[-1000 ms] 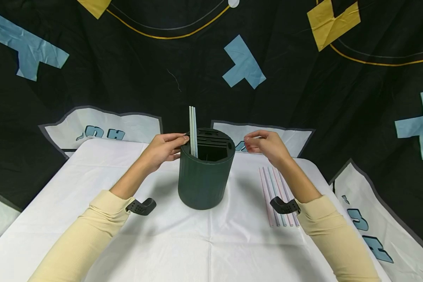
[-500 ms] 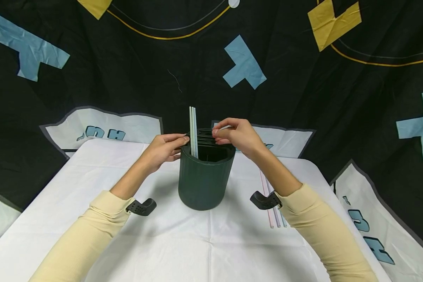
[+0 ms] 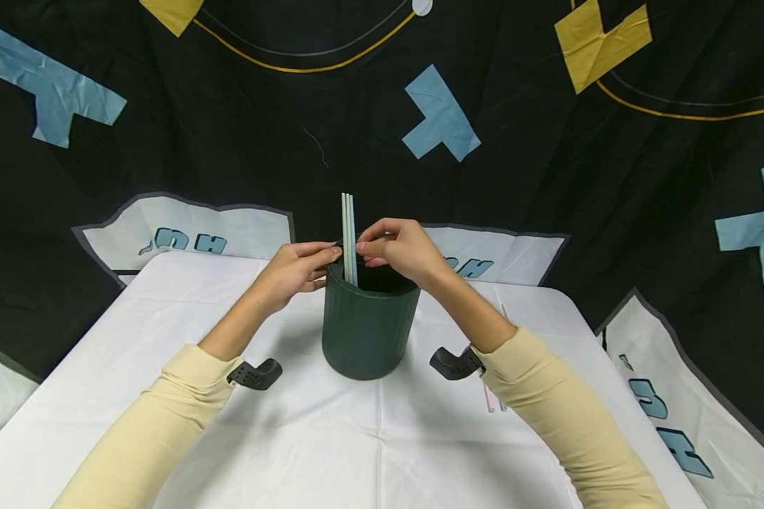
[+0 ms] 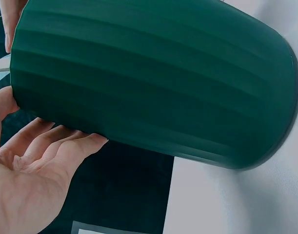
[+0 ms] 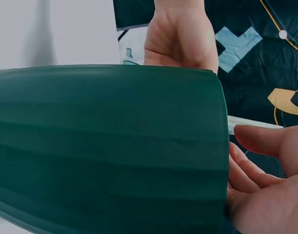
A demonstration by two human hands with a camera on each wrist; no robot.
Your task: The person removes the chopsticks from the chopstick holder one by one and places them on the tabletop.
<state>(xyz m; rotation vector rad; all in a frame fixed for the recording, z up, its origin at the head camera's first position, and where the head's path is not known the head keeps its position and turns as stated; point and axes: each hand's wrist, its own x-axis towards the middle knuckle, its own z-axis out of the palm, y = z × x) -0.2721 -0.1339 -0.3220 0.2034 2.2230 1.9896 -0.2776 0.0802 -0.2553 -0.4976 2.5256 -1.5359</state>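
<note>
A dark green, ribbed, cylindrical holder (image 3: 371, 332) stands upright on the white-covered table. Three pale drinking straws (image 3: 348, 240) rise from the left part of its mouth. My left hand (image 3: 293, 272) holds the holder's left rim, the thumb on top and the fingers along the outer wall. From the right, my right hand (image 3: 397, 249) reaches over the opening. Its loosely bent thumb and forefinger are right beside the straws, and in the right wrist view the thumb tip overlaps the pale straw (image 5: 253, 122). The right hand covers most of the slotted top.
Coloured straws (image 3: 489, 399) lie on the table (image 3: 318, 445) to the right, mostly hidden behind the right forearm. A black cloth (image 3: 242, 127) with blue and yellow shapes hangs behind the table.
My right hand has moved left from beyond the holder's right side, across its top, to the upright straws. The left hand, holder and upright straws have stayed in place.
</note>
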